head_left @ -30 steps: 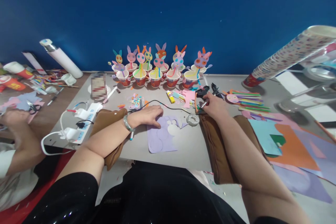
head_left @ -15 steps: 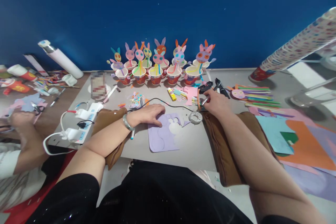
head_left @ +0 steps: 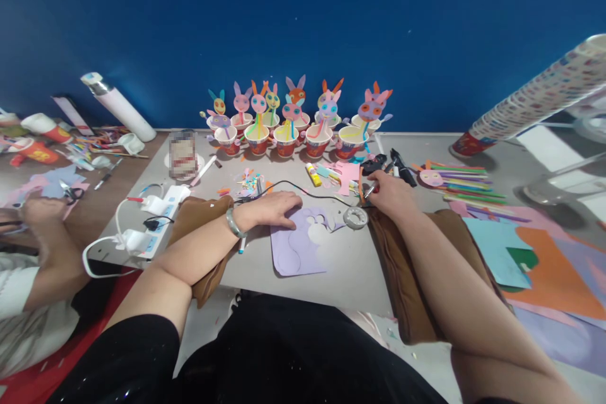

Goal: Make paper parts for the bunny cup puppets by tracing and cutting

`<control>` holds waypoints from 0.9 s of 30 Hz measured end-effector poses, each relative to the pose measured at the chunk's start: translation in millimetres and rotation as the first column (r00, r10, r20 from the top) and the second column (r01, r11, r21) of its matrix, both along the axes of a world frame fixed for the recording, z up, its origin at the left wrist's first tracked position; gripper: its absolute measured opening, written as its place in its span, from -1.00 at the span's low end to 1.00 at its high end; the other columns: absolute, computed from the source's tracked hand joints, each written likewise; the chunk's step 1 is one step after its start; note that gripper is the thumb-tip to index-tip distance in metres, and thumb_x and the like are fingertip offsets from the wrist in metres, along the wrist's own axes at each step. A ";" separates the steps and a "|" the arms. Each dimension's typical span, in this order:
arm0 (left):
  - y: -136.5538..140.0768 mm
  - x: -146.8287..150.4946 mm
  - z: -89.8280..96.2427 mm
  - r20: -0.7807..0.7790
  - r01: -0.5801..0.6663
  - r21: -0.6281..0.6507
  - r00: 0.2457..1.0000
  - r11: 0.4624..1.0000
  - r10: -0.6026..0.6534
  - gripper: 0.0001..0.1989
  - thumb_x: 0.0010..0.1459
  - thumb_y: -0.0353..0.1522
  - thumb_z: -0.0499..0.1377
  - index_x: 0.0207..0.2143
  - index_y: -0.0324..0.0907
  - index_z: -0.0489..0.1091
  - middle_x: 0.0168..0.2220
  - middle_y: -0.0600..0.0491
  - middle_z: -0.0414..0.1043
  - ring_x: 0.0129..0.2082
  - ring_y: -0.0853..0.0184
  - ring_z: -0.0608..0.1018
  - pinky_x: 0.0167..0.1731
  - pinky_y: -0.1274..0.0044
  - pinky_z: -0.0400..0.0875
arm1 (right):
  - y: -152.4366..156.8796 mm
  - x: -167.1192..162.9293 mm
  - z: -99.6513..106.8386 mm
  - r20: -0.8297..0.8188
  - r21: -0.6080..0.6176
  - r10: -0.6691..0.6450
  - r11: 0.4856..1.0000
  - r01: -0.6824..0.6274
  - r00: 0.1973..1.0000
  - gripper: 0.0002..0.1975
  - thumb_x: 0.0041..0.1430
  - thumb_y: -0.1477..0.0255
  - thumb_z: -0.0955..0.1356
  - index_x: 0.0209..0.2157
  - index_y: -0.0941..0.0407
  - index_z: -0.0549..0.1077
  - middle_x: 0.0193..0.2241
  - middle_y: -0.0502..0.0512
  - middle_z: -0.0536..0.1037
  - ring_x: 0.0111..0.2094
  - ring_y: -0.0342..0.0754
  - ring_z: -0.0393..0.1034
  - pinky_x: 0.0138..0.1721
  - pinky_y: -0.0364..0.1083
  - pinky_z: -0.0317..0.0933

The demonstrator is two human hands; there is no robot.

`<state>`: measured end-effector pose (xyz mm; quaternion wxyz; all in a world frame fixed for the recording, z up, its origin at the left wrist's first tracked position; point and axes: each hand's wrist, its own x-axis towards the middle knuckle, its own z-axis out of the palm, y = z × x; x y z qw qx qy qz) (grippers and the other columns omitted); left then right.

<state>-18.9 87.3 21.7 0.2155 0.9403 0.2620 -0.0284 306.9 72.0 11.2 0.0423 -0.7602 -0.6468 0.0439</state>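
My left hand (head_left: 273,208) lies with its fingers apart at the upper left edge of a purple paper sheet (head_left: 288,251). Curves are drawn on that sheet, and rounded shapes are cut out of its upper right. My right hand (head_left: 392,194) is farther right, above a brown cushion, with its fingers closed around a small silvery thing (head_left: 369,191) that I cannot make out. A grey ring-shaped tape roll (head_left: 355,218) lies between the hands. Behind the right hand are black tools (head_left: 401,167) and pink paper scraps (head_left: 349,177).
Paper cups with rabbit-faced paper figures (head_left: 285,139) line the blue wall. A tall cup stack (head_left: 534,98) leans at right, near coloured sheets (head_left: 558,265). A power strip (head_left: 163,221) stands left; a black cable (head_left: 307,191) crosses the table. A co-worker's hand (head_left: 45,211) is at far left.
The view has shifted slightly, so things sit a little lower and farther right. Both hands keep nearly the same places on the table.
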 end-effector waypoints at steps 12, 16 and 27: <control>-47.2 17.9 -3.8 -0.014 0.153 0.312 0.988 0.938 -0.156 -0.79 0.38 -0.46 -0.01 -0.16 -0.23 0.42 -0.26 -0.09 0.49 -0.33 0.23 0.50 -0.30 0.39 0.35 | 2.9 -1.7 3.9 0.024 -0.072 0.029 0.997 -0.027 0.999 -0.61 0.16 0.47 0.32 0.05 0.11 0.48 -0.14 0.32 0.66 -0.11 0.26 0.54 -0.29 0.02 0.18; -60.0 20.1 0.4 -0.006 0.201 0.339 0.977 0.919 -0.211 -0.80 0.37 -0.48 0.00 -0.20 -0.22 0.43 -0.30 -0.08 0.49 -0.32 0.22 0.52 -0.29 0.38 0.39 | 2.8 -2.6 3.4 0.032 -0.087 0.020 0.996 -0.018 0.999 -0.61 0.18 0.45 0.31 0.05 0.08 0.47 -0.11 0.28 0.66 -0.07 0.26 0.53 -0.26 0.02 0.21; -77.1 17.5 9.3 -0.048 0.283 0.273 0.959 0.919 -0.281 -0.64 0.24 -0.10 0.29 -0.17 -0.22 0.44 -0.27 -0.09 0.49 -0.26 0.17 0.54 -0.38 0.41 0.38 | 3.7 -0.4 -0.5 0.040 -0.085 0.014 0.996 -0.011 0.999 -0.59 0.19 0.43 0.30 0.07 0.10 0.46 -0.05 0.32 0.64 -0.05 0.27 0.53 -0.24 0.04 0.22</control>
